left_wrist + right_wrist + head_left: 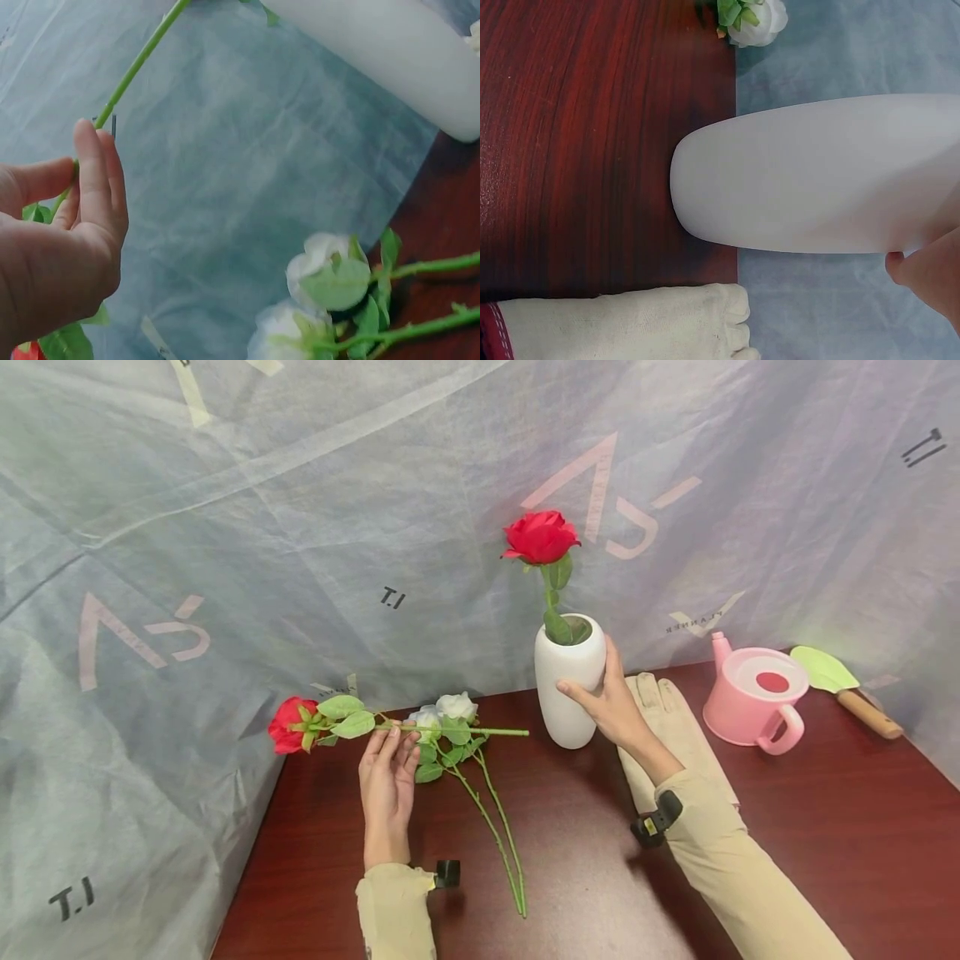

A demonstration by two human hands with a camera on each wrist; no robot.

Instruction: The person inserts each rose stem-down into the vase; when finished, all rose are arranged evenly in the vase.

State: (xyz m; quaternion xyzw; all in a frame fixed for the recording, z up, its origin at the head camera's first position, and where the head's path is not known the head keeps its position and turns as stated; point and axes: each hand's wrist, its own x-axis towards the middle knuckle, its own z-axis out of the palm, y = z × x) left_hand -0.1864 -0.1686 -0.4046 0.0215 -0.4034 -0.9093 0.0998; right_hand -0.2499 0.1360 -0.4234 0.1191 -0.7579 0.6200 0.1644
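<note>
My left hand (388, 768) pinches the stem of a red rose (292, 725), held level with its bloom to the left and its bare stem end toward the vase. Thumb and fingers meet on the green stem (135, 67) in the left wrist view. My right hand (622, 714) grips the right side of a white vase (558, 693), thumb across its front; the fingers behind are hidden. Another red rose (542, 537) stands upright in the vase. Two white roses (457, 707) lie on the table behind and right of my left hand, stems running toward the front.
Beige work gloves (686, 735) lie right of the vase, partly under my right forearm. Beyond them are a pink watering can (738, 702) and a green trowel with a wooden handle (870, 714). A grey printed cloth (420, 527) hangs behind the dark red table (585, 877).
</note>
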